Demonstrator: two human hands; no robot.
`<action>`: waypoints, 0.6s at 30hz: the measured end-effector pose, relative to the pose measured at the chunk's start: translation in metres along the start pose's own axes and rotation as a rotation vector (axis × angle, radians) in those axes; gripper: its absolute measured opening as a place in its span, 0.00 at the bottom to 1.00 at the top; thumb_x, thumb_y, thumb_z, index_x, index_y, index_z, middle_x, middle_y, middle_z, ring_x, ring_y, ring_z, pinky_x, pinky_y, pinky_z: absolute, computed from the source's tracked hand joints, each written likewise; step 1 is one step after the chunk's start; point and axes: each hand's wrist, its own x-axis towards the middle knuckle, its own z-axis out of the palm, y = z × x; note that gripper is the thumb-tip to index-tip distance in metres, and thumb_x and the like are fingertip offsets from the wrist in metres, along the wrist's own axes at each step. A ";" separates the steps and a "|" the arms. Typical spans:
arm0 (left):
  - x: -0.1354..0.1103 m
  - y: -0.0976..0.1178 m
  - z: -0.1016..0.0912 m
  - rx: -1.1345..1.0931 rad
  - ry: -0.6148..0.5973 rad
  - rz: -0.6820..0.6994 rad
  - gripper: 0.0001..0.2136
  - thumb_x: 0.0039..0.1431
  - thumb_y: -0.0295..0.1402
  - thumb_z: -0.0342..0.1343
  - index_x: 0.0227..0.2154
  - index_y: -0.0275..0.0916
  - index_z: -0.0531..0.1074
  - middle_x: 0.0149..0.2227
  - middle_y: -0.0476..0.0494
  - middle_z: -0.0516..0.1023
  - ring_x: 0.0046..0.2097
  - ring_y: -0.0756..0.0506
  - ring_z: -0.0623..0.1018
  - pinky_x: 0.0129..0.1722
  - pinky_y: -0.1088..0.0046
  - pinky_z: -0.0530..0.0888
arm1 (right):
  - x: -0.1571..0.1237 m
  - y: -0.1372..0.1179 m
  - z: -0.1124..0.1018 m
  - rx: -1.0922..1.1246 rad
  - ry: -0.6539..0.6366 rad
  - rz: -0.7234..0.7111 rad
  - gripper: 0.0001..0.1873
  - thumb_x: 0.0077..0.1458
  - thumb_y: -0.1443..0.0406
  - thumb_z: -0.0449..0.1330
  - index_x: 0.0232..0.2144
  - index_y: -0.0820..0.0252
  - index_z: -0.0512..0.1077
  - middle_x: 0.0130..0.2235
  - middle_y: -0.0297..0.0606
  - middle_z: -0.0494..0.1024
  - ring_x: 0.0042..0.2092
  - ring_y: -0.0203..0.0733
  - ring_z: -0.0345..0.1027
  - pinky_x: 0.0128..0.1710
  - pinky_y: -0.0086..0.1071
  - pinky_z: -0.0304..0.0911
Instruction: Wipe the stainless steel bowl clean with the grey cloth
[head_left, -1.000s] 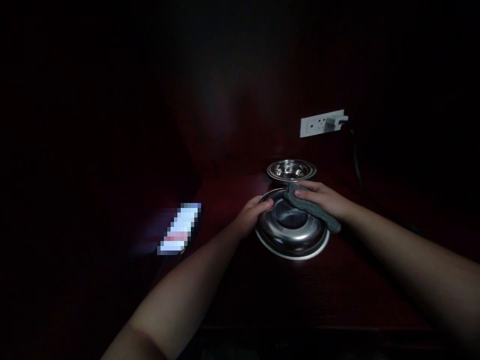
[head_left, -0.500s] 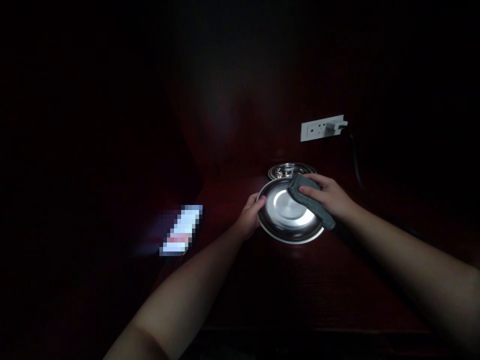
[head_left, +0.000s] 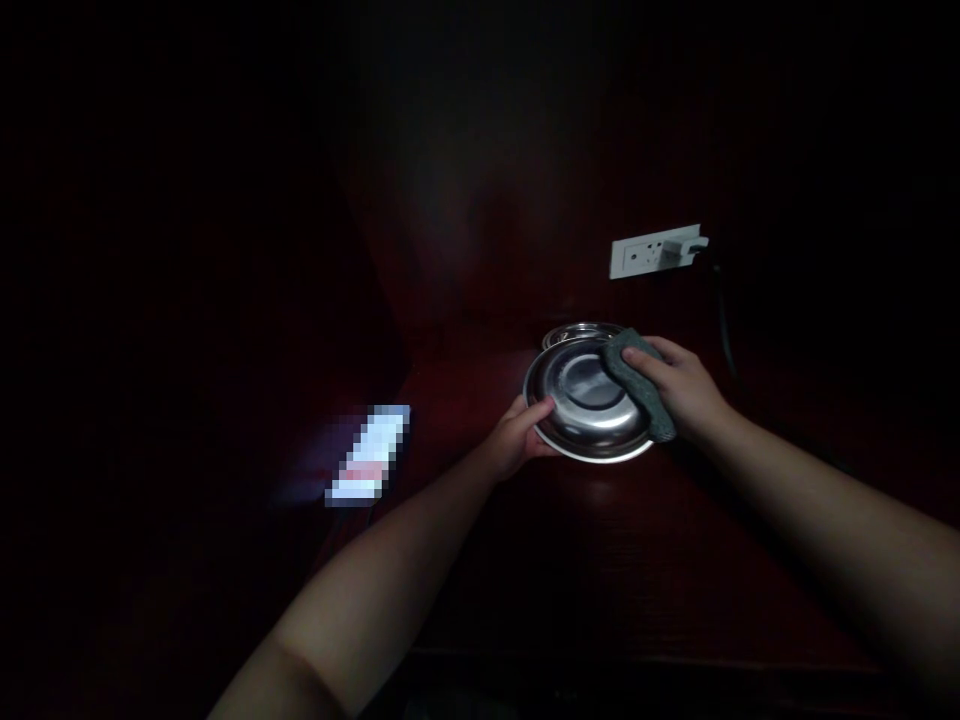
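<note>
A shiny steel plate is held tilted toward me above a dark red wooden table. My left hand grips its lower left rim with closed fingers. My right hand is closed on a grey cloth and presses it against the plate's upper right inner surface. Behind the plate, only the rim of a second steel plate shows.
A white wall socket with a plug and a dark cable is on the back wall at the right. A lit phone-like object lies at the left. The surroundings are very dark.
The plate has been lifted and tipped up toward me and moved back, covering most of the second plate. My right hand with the cloth has slid to the plate's upper right.
</note>
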 end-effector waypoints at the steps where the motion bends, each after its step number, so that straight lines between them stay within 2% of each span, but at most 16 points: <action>1: -0.001 0.000 0.001 0.011 0.015 0.011 0.20 0.53 0.40 0.57 0.48 0.40 0.63 0.43 0.38 0.75 0.38 0.42 0.78 0.35 0.60 0.76 | 0.000 0.000 0.000 0.004 -0.011 0.007 0.18 0.42 0.52 0.65 0.34 0.56 0.73 0.31 0.34 0.76 0.32 0.42 0.70 0.34 0.36 0.66; 10: 0.000 0.005 0.004 0.034 0.093 0.062 0.25 0.51 0.41 0.58 0.51 0.41 0.62 0.40 0.40 0.75 0.33 0.45 0.77 0.29 0.67 0.75 | 0.001 -0.001 -0.005 -0.065 -0.095 0.044 0.20 0.43 0.51 0.64 0.36 0.55 0.73 0.33 0.34 0.76 0.35 0.44 0.71 0.36 0.37 0.65; 14: 0.000 0.005 0.001 0.034 0.108 0.080 0.23 0.50 0.42 0.59 0.49 0.40 0.64 0.38 0.41 0.76 0.32 0.46 0.77 0.27 0.70 0.74 | 0.001 -0.001 -0.006 -0.055 -0.156 0.073 0.21 0.43 0.52 0.64 0.39 0.53 0.73 0.36 0.35 0.77 0.37 0.45 0.71 0.38 0.38 0.65; 18: 0.003 0.003 -0.003 0.035 0.123 0.107 0.21 0.48 0.42 0.60 0.44 0.39 0.67 0.35 0.43 0.76 0.31 0.47 0.77 0.29 0.71 0.73 | 0.000 0.000 -0.007 -0.058 -0.235 0.107 0.23 0.43 0.52 0.64 0.42 0.52 0.72 0.38 0.35 0.77 0.39 0.47 0.72 0.41 0.41 0.66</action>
